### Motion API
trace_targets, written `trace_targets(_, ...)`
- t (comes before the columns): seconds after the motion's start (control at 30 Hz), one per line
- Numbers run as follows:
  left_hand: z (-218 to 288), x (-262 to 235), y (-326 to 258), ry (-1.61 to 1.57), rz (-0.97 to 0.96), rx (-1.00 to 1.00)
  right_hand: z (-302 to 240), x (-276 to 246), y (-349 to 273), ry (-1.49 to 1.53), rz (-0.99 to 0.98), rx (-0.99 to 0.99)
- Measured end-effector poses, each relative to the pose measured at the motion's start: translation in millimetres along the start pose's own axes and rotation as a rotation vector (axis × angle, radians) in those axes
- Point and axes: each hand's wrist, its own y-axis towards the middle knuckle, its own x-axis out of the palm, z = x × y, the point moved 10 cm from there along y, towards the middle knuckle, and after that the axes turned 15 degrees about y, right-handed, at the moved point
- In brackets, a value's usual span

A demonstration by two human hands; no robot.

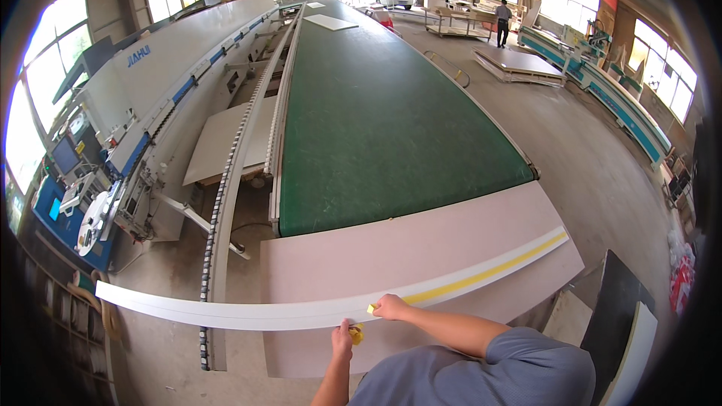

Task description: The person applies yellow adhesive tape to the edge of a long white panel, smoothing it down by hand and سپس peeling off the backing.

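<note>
A long white board strip (pixel 248 316) lies crosswise in front of me, its left end reaching past the pale pink panel (pixel 323 263) beneath. Along its right part runs a yellow tape-like stripe (pixel 481 277). My right hand (pixel 392 307) is closed over the strip at the stripe's left end, a small yellow piece (pixel 372 308) showing at its fingertips. Whether that piece joins the stripe is hidden under the hand. Just left of it, my left hand (pixel 342 338) is closed at the strip's near edge, with a crumpled yellow piece (pixel 356 333) at its fingers.
A green conveyor belt (pixel 391 120) stretches away beyond the panel. To the left stand a roller rail (pixel 226 210) and a long grey machine (pixel 180 45). Dark and white boards (pixel 613 316) lean at the lower right. A person (pixel 503 22) stands far off near stacked panels (pixel 519 64).
</note>
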Motion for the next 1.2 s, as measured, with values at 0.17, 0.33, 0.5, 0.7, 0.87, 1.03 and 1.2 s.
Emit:
trace_targets(0.17,-1,-1,1,0.010,0.013,0.000,13,-11,-17,0.065,0.044,-0.036)
trace_targets(0.33,-3,-4,1,-0.001,0.009,-0.009,14,-24,-40,0.100,0.016,-0.012)
trace_targets(0.5,8,-1,-4,-0.002,0.010,-0.008,23,-45,-62,0.164,0.040,0.022)
trace_targets(0.7,12,0,-2,-0.003,0.040,0.022,37,-65,-84,0.170,0.084,0.016)
trace_targets(0.87,16,1,-10,-0.004,0.031,-0.002,52,-76,-112,0.209,0.083,0.063)
trace_targets(1.03,3,-9,-12,-0.005,0.051,0.018,60,-87,-147,0.304,0.099,0.134)
trace_targets(1.2,26,-1,-7,0.012,0.036,0.131,57,-126,-172,0.138,0.189,0.034)
